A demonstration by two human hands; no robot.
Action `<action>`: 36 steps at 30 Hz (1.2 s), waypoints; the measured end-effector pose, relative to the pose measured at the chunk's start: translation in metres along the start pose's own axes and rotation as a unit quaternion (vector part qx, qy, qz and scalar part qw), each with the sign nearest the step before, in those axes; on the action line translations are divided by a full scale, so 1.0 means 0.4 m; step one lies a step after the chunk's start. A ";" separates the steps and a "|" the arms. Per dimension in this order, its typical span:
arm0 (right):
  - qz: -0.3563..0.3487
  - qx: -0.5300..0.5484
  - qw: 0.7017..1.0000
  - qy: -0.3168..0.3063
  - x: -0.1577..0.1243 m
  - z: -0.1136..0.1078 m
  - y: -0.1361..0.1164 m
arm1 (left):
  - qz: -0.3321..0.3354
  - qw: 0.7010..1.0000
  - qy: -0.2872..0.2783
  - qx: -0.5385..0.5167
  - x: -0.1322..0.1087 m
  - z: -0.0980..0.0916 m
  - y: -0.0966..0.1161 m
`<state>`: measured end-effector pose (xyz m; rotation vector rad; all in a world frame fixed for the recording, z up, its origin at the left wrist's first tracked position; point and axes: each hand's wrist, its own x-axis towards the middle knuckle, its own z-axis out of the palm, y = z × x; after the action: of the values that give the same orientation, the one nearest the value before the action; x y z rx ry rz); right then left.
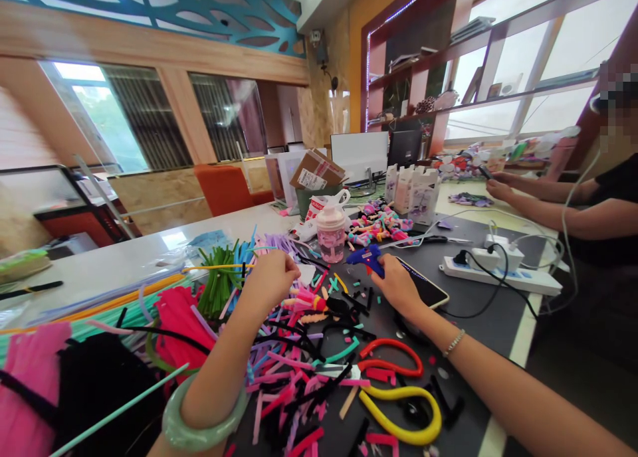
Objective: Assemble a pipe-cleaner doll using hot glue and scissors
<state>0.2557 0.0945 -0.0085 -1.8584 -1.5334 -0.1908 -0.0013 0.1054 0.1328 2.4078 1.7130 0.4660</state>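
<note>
My right hand (pixel 399 285) is wrapped around the handle of a small blue glue gun (pixel 367 256), its nozzle pointing left. A phone (pixel 423 285) lies on the dark mat beside that hand. My left hand (pixel 272 281) is raised over the heap of pipe cleaners, its fingers curled and pressed together; whatever they hold is hidden or too small to make out. Just below it lies a pink pipe-cleaner figure (pixel 312 302). Nearer me are scissors with red and yellow handles (pixel 401 414) among cut pipe-cleaner pieces (pixel 284 400). Green pipe cleaners (pixel 218 281) stand bunched left of my left hand.
A pink lidded cup (pixel 331 234) stands beyond my hands, near a pile of finished pipe-cleaner pieces (pixel 381 224). A white power strip (pixel 503 275) with cables sits at right. Another person's hands (pixel 501 184) hold a phone across the table. Long pipe cleaners (pixel 107 304) cover the left side.
</note>
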 end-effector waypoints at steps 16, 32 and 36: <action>0.010 0.108 0.994 -0.031 -0.011 0.031 0.015 | 0.015 1.000 -0.008 0.001 0.002 0.002 0.006; 0.108 -0.068 0.985 -0.119 0.011 -0.095 0.173 | -0.013 0.999 -0.008 0.047 -0.037 -0.034 0.009; 0.092 -0.102 0.980 -0.144 0.010 -0.076 0.168 | -0.025 0.999 0.004 0.045 -0.060 -0.066 0.021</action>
<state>0.3272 0.0767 -0.0124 -2.2592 -1.5662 0.0095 -0.0098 0.0783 0.1561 2.4209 1.8299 0.4007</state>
